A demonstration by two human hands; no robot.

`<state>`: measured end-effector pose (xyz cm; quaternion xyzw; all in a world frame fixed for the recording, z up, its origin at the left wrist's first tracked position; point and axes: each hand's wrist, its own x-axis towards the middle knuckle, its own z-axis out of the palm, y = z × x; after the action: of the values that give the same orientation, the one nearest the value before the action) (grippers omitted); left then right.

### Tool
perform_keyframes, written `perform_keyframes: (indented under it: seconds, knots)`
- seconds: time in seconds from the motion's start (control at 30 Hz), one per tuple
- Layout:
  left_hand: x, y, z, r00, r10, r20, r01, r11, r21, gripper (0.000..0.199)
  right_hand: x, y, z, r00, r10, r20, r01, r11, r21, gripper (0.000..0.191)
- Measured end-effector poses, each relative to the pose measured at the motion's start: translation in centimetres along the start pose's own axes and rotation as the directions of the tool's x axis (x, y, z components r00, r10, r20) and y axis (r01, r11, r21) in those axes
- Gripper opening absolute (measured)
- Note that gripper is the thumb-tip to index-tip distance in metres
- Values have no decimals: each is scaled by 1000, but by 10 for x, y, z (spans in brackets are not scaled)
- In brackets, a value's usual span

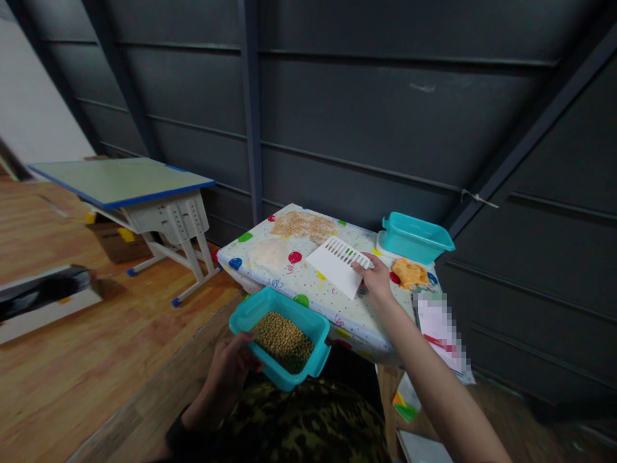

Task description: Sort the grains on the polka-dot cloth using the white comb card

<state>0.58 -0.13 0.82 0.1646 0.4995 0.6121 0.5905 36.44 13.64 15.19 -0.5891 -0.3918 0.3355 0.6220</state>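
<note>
My left hand (234,357) grips the near left rim of a teal plastic tub (272,361), which is tilted over my lap at the table's front edge. Round yellowish beans (282,337) fill its bottom. In my right hand (372,275) is a white slotted card (337,267), held by its right end above the table. Behind the card, a patch of pale grains (304,225) lies spread on the balloon-print tablecloth (328,301). A fine whitish powder-like patch (268,252) lies left of the card.
A second teal tub (417,236) stands at the table's back right, with a crumpled orange cloth (409,273) in front of it. Papers (436,328) lie at the right edge. Dark wall panels (366,109) rise behind; a green-topped desk (120,180) stands left.
</note>
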Motion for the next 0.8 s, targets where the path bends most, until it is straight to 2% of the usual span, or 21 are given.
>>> perform_keyframes:
  seconds: [0.23,0.33,0.53,0.6,0.67,0.73,0.8]
  knots:
    - [-3,2,3,1000,4,17,-4,1000,-16,42,-3,-15,4,980,120,161,-120,993,-15,56]
    - [-5,4,4,1000,1,23,-1,1000,-6,41,-9,-19,-1,955,162,248,-160,987,-27,59]
    - [-4,6,3,998,9,57,-10,1000,19,43,-29,-24,-13,906,155,395,-154,988,-35,71]
    - [-2,4,2,999,14,51,-14,1000,12,43,-29,-26,-17,913,151,379,-157,988,-15,75]
    - [0,2,-1,1000,-1,30,0,1000,6,44,-20,-26,-23,945,119,305,-133,991,25,78]
    - [-1,2,-2,1000,-17,16,17,1000,5,47,-3,-26,-27,983,50,179,-61,997,56,80]
    - [-5,5,-3,999,-15,36,15,1000,12,48,18,-24,-31,998,-60,26,59,998,18,76]
